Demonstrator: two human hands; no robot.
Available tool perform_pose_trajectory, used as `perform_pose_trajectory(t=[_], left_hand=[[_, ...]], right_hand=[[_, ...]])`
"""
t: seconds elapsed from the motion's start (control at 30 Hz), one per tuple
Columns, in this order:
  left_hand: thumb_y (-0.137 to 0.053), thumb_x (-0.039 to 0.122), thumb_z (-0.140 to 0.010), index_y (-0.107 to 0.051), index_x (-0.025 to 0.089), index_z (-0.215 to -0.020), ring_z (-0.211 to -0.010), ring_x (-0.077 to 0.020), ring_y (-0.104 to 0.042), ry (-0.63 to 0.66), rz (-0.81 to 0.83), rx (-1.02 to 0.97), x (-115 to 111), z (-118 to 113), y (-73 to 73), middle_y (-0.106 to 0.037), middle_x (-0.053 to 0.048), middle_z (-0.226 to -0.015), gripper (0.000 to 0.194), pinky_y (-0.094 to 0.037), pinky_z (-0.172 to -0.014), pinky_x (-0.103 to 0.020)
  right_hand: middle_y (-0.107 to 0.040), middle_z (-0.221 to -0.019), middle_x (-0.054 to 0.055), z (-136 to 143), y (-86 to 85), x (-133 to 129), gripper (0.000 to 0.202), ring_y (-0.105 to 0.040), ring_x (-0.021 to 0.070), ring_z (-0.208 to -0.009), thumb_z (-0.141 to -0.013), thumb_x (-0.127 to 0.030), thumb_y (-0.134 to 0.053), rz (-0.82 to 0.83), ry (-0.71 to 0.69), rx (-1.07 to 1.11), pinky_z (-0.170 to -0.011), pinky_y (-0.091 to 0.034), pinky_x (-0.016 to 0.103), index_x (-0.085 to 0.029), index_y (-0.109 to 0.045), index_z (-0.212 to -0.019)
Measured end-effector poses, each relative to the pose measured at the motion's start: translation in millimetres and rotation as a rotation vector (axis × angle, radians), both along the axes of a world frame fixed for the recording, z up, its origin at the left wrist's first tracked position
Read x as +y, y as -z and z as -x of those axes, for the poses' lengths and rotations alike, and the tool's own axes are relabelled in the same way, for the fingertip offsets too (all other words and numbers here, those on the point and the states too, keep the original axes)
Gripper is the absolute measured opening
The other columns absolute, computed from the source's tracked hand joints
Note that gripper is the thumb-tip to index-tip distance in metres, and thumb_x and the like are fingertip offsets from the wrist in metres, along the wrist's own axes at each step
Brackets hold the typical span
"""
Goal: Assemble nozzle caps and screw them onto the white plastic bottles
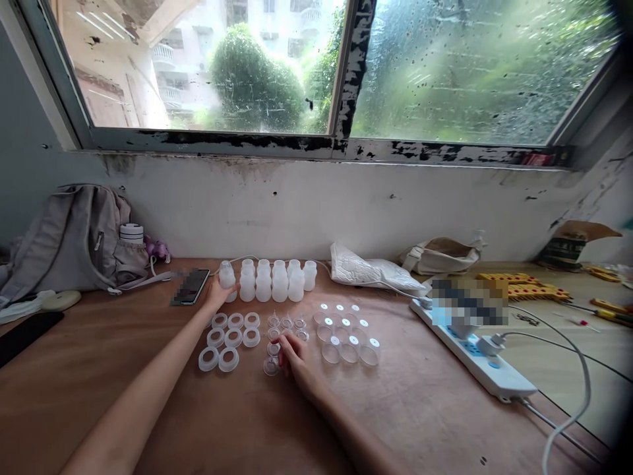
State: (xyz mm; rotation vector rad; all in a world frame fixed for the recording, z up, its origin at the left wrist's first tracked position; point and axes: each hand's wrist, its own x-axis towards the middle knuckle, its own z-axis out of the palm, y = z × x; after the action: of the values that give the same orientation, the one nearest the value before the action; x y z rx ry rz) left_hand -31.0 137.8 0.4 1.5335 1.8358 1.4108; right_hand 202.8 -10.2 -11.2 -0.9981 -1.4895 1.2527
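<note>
At the left end of a cluster of frosted white plastic bottles (264, 280), my left hand (217, 291) is closed around one bottle (226, 274). My right hand (295, 356) is over the small clear plastic inserts (271, 365) in the middle of the table. Its fingers are curled together, and what they hold, if anything, is hidden. Between my forearms lie white plastic rings (228, 359) in loose rows. Right of my right hand, clear round caps (349, 353) stand in rows, each with a small white disc on top.
A phone (190, 287) and a grey backpack (84, 231) are at the left. Behind the caps lies a white plastic bag (370, 269) beside a beige pouch (442, 255). A white power strip (504, 379) with plugs and cables runs along the right. Yellow racks (544, 290) stand farther back.
</note>
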Motion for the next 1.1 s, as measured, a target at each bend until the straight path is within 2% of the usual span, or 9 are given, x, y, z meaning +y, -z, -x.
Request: perform_pose_trajectory(t=[0.17,0.3,0.4,0.47,0.53,0.63,0.8,0.97,1.1], left_hand=[[-0.074,0.033,-0.049,-0.047,0.013,-0.102,-0.095,-0.027,-0.055,0.025,-0.025,-0.007,-2,1,5.6,-0.058,-0.012,-0.101,0.063,-0.042,-0.079,-0.036],[-0.074,0.031,-0.049,-0.034,0.017,-0.118,-0.111,-0.0264,-0.046,0.003,-0.088,0.011,-14,7,2.4,-0.047,-0.014,-0.118,0.081,-0.039,-0.088,-0.037],[-0.065,0.036,-0.061,-0.032,0.019,-0.121,-0.114,-0.0249,-0.043,0.026,-0.124,0.063,-36,16,-3.4,-0.045,-0.013,-0.12,0.071,-0.04,-0.086,-0.036],[-0.06,0.035,-0.067,-0.039,0.02,-0.117,-0.109,-0.0231,-0.047,0.083,-0.117,0.118,-52,25,-5.9,-0.05,-0.01,-0.115,0.057,-0.043,-0.082,-0.034],[-0.061,0.033,-0.064,-0.048,0.02,-0.107,-0.102,-0.0227,-0.051,0.148,-0.084,0.186,-66,37,-5.1,-0.055,-0.008,-0.107,0.047,-0.042,-0.083,-0.035],[-0.066,0.03,-0.056,-0.056,0.02,-0.097,-0.097,-0.0242,-0.054,0.206,-0.013,0.279,-80,54,2.6,-0.06,-0.006,-0.1,0.043,-0.04,-0.086,-0.037],[-0.065,0.035,-0.057,-0.057,0.02,-0.096,-0.09,-0.0263,-0.057,0.171,0.081,0.358,-89,69,17.0,-0.064,-0.007,-0.094,0.042,-0.043,-0.081,-0.039],[-0.06,0.039,-0.064,-0.057,0.019,-0.097,-0.092,-0.0265,-0.055,0.093,0.018,0.391,-104,56,13.5,-0.061,-0.009,-0.098,0.039,-0.04,-0.086,-0.041],[-0.057,0.038,-0.07,-0.054,0.019,-0.102,-0.088,-0.0215,-0.056,0.134,-0.076,0.389,-125,15,-0.3,-0.059,-0.007,-0.098,0.038,-0.043,-0.083,-0.036]], right_hand=[[-0.048,-0.053,-0.004,0,-3.8,-1,0.034,-0.037,0.0067,-0.036,-0.085,-0.047,-0.036,-0.027,-0.014,-0.083,-0.036,-0.028,0.019,-0.019,-0.055,-0.081],[-0.053,-0.059,-0.002,-4,-6.5,-2,0.028,-0.049,0.0112,-0.051,-0.087,-0.04,-0.035,-0.211,0.004,-0.311,-0.05,-0.037,0.022,-0.02,-0.055,-0.087],[-0.057,-0.064,0.0,-7,-6.6,-4,0.023,-0.054,0.0142,-0.061,-0.087,-0.035,-0.036,-0.371,0.008,-0.537,-0.06,-0.039,0.024,-0.021,-0.055,-0.09],[-0.059,-0.065,0.0,-7,-6.2,-5,0.022,-0.055,0.0146,-0.06,-0.087,-0.035,-0.038,-0.412,-0.022,-0.658,-0.059,-0.038,0.024,-0.022,-0.055,-0.09],[-0.06,-0.067,0.001,-7,-6.2,-7,0.021,-0.055,0.0149,-0.061,-0.084,-0.036,-0.042,-0.424,-0.058,-0.732,-0.057,-0.037,0.024,-0.022,-0.055,-0.09],[-0.062,-0.074,0.002,-8,-6.2,-6,0.019,-0.055,0.0157,-0.064,-0.078,-0.036,-0.051,-0.437,-0.115,-0.775,-0.058,-0.037,0.024,-0.022,-0.056,-0.09],[-0.062,-0.079,0.003,-13,-1.9,-2,0.03,-0.055,0.0171,-0.068,-0.07,-0.026,-0.06,-0.436,-0.162,-0.766,-0.062,-0.039,0.026,-0.024,-0.055,-0.099],[-0.059,-0.078,0.003,-14,-0.4,-1,0.017,-0.054,0.0156,-0.067,-0.074,-0.022,-0.055,-0.445,-0.157,-0.77,-0.061,-0.04,0.025,-0.022,-0.057,-0.09],[-0.056,-0.084,0.003,-10,-4.1,-1,0.013,-0.054,0.0126,-0.063,-0.074,-0.026,-0.055,-0.456,-0.075,-0.626,-0.06,-0.043,0.025,-0.02,-0.055,-0.086]])
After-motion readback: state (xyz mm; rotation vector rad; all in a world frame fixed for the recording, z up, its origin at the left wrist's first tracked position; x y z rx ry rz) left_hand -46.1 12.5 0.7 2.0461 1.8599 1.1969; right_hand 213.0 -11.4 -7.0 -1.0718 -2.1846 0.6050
